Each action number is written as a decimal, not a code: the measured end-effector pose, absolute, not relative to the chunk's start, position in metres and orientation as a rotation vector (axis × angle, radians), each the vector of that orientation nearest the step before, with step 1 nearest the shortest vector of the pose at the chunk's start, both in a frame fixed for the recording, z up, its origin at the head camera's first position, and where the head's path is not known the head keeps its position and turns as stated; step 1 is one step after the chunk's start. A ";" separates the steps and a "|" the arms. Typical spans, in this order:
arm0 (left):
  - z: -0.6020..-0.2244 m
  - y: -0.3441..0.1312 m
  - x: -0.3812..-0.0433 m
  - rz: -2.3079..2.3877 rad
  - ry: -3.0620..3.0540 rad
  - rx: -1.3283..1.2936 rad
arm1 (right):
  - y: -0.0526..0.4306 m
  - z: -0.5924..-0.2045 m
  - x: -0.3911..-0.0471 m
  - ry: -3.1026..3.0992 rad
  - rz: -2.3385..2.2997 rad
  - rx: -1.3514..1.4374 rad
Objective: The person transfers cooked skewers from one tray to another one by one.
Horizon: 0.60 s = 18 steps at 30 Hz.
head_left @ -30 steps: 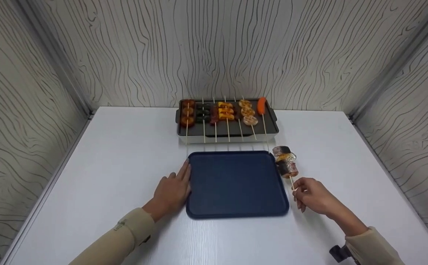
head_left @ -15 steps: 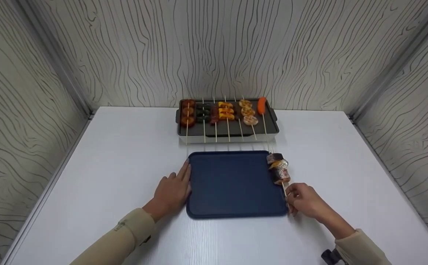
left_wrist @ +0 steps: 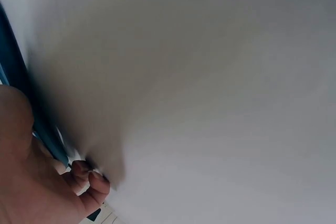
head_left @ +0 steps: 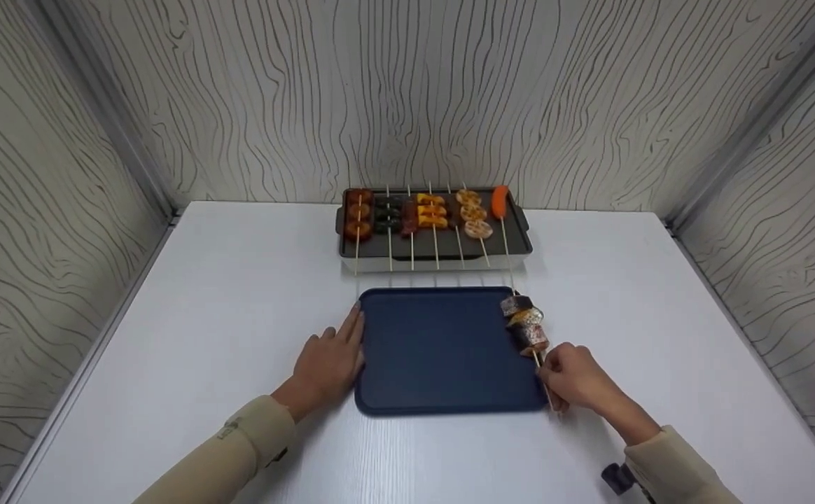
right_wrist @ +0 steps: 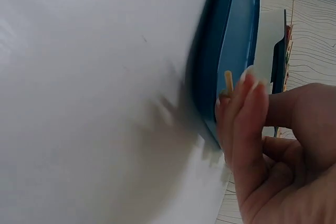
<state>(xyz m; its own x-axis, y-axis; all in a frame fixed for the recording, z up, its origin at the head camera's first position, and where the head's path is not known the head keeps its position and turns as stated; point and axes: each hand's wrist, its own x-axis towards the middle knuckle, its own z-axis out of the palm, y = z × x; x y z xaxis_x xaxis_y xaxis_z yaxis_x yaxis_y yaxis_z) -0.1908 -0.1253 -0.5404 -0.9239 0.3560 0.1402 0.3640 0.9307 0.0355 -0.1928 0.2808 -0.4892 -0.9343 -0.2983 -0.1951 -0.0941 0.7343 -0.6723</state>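
My right hand [head_left: 572, 378] pinches the bare lower stick of a food skewer [head_left: 526, 325]. Its chunks have dark speckled skin and a yellow piece between them, and lie along the right side of a dark blue rectangular tray [head_left: 442, 350]. In the right wrist view the stick's end [right_wrist: 228, 81] pokes out past the fingers of that hand [right_wrist: 257, 140]. At the tray's left edge rests my left hand [head_left: 327, 364], its extended fingers touching the rim. The left wrist view shows this hand [left_wrist: 47, 182] beside the blue tray edge [left_wrist: 16, 56].
Behind the tray stands a dark grill plate [head_left: 372, 246] on a light base, bearing several skewers. An orange sausage skewer [head_left: 499, 203] lies at its right end, its stick reaching toward the tray's back corner. A patterned wall [head_left: 407, 91] closes the back of the white table [head_left: 253, 266].
My right hand has moved left and slightly nearer with the skewer, bringing its chunks from beside the tray's right rim to over its right side. The left hand stays in place.
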 end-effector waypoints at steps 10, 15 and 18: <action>-0.540 -0.126 -0.190 -0.091 -2.937 -0.575 | 0.276 -0.488 -0.194 2.648 -0.940 -0.313; -0.540 -0.126 -0.190 -0.100 -2.936 -0.568 | 0.276 -0.488 -0.194 2.633 -0.951 -0.288; -0.540 -0.126 -0.190 -0.084 -2.938 -0.571 | 0.277 -0.488 -0.194 2.616 -0.970 -0.272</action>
<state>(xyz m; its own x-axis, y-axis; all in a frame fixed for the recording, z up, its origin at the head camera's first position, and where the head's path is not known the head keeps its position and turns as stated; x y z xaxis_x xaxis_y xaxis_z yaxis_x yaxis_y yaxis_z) -0.1904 -0.1262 -0.5404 -0.9169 0.3679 0.1547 0.3761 0.9262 0.0268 -0.1941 0.2774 -0.4880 -0.9249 -0.2908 -0.2451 -0.0608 0.7492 -0.6596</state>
